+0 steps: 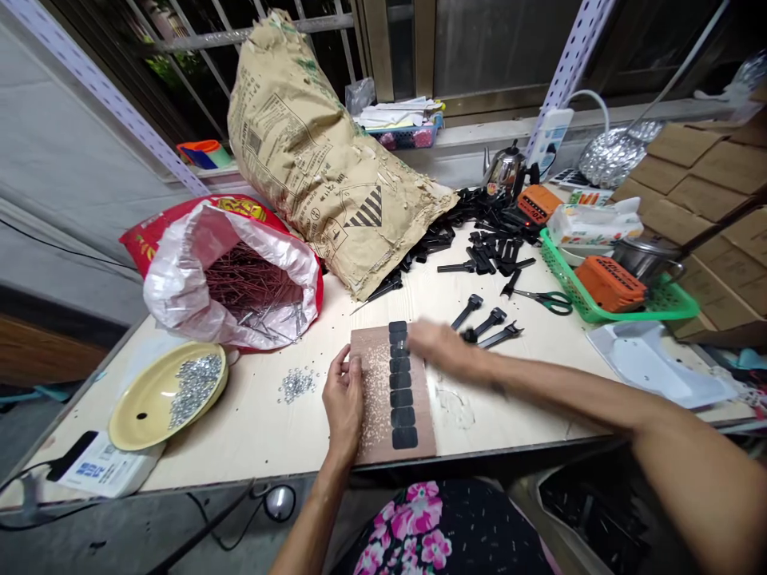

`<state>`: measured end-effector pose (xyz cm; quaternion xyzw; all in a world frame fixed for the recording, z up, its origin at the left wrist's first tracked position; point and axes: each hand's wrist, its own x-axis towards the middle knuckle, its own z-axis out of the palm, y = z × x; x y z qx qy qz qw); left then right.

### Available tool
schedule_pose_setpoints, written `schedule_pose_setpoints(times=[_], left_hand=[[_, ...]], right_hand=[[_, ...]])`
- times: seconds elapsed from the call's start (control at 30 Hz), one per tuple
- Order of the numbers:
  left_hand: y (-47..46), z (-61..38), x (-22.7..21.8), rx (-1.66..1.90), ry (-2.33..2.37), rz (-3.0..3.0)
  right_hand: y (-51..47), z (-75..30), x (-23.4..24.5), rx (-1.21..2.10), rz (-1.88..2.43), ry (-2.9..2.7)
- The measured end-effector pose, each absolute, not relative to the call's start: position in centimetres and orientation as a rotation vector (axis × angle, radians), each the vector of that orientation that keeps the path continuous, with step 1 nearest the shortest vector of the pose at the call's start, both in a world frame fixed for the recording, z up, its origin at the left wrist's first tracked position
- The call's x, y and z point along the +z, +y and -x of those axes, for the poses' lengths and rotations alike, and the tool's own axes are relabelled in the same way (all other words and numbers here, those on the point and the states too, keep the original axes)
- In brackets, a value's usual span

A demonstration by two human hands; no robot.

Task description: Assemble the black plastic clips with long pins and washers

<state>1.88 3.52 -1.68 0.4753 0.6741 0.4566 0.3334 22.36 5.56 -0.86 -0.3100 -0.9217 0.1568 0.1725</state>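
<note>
On the table before me lies a flat brown board (372,427) with a column of black rounded squares (403,397) and pale specks scattered left of them. My left hand (344,399) is at the board's left edge, its fingers curled in and the thumb near them; whatever they hold is hidden. Over the upper end of the black column is my right hand (440,347), smeared by motion, so its fingers cannot be made out. A small pile of shiny metal bits (297,385) lies left of my left hand. Several black plastic strap-like parts (490,323) lie beyond my right hand.
A yellow dish (129,411) with metal bits and an open sack of reddish-brown rods (159,299) stand left. A large paper sack (293,160) leans behind. Scissors (554,302), a green basket (683,307), a white scoop-like tray (647,367) and stacked cardboard boxes (677,180) are right.
</note>
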Motion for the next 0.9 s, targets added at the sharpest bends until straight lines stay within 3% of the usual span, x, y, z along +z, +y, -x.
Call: schedule_pose_setpoints(times=[0.33,0.53,0.7,0.9], left_hand=[[3.5,-2.0,-1.6,1.255,1.706,-1.155],[3.4,-1.8,-1.2,1.198,1.731,-1.166],[3.2,-2.0,-1.2,1.237,1.653,-1.096],[2.4,2.3,-0.4,1.403,1.750,-1.021]], right_hand=[[5.2,-22.5,-1.5,0.464,0.906,-2.546],[7.1,-28.1,1.1,0.543,1.212,-2.600],[12.1,-25.9,2.8,0.213,1.204,-2.573],[19.2,-15.0,-0.1,-0.097,0.975,-2.722]])
